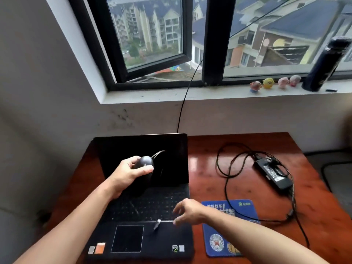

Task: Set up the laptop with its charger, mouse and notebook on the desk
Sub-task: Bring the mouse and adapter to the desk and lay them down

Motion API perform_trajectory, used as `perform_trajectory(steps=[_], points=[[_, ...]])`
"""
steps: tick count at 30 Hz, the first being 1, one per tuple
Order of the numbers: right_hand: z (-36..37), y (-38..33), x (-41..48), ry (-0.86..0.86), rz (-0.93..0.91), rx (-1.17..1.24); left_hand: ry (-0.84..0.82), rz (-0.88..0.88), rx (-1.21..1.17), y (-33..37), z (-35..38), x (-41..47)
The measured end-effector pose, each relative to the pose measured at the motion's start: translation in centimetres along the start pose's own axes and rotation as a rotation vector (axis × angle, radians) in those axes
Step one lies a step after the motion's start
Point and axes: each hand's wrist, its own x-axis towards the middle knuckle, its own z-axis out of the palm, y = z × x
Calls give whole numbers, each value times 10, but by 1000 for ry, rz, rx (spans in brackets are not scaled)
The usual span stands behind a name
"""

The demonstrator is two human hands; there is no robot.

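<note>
Left hand (131, 173): grip clenched on mouse (144, 162), held above laptop (141, 206) | Right hand (187, 211): released, reaching for USB plug (157, 224) on palmrest | Charger (274, 173): on desk (314, 216), unplugged | Risk: dangling cord may snag, plug scratching screen.

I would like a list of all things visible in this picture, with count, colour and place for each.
laptop: one, black, open, left part of desk
desk: one, reddish-brown wood, under window
mouse: one, black, held up before the screen
USB plug: one, silver, on laptop palm rest
mouse pad: one, blue, right of laptop
charger: one, black brick with cables, right rear of desk
toy figures: four, pink and yellow, windowsill
bottle: one, dark, windowsill right
window: one, black frame, left pane open
left hand: holds the mouse
right hand: open, fingers spread near the plug
</note>
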Motion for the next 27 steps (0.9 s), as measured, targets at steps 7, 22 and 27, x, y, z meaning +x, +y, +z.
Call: perform_trajectory(steps=[7,22,27], points=[[-2,54,3,129,226,-83,28,-134,778,-102,12,25],[-22,162,-94,456,568,62,-254,180,1460,-134,90,96],[-53,208,-140,880,722,54,-265,356,1456,-89,153,111]])
